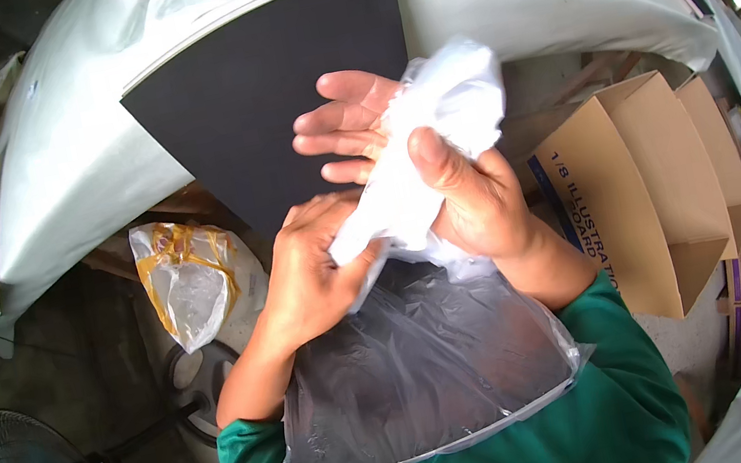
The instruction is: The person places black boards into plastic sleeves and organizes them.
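Our left hand (312, 266) pinches the near-left end of the crumpled white wrap (397, 182), which lies across our right hand (474, 185), fingers spread, nearer than the black board (250, 84). We judge it light, soft and slippery, best held by its bunched middle.

L hand (309, 267) pinched, R hand (476, 201) w/ fingers (339, 118) spread.

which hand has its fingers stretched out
The right hand, its fingers reaching out past the white plastic; the left hand is curled, pinching the plastic's lower end.
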A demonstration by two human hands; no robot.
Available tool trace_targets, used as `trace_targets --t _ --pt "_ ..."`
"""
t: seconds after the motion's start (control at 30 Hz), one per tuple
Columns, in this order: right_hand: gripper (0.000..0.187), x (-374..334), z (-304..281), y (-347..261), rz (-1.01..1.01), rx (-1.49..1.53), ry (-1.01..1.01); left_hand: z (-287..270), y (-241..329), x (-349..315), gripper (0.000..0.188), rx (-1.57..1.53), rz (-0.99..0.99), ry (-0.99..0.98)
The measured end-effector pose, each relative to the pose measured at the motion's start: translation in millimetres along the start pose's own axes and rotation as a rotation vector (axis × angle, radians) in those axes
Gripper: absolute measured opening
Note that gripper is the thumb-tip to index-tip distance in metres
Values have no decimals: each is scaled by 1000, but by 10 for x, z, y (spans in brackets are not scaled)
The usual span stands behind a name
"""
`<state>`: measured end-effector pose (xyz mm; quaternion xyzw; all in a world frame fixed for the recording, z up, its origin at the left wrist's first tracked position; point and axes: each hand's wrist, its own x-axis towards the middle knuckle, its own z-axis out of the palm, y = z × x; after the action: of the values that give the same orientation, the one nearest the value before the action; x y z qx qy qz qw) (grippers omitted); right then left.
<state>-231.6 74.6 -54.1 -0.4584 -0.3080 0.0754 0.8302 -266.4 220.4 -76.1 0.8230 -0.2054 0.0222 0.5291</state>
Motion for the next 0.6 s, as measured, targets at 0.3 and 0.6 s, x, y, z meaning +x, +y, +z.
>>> trace_targets --t 0.3,0.6 --pt "15 -109 -305 95 356 -127 243 -208 -152 -44 20 -132 -320 64" --pt "29 -127 -213 457 250 -57 262 -113 -303 -30 16 -259 -132 354"
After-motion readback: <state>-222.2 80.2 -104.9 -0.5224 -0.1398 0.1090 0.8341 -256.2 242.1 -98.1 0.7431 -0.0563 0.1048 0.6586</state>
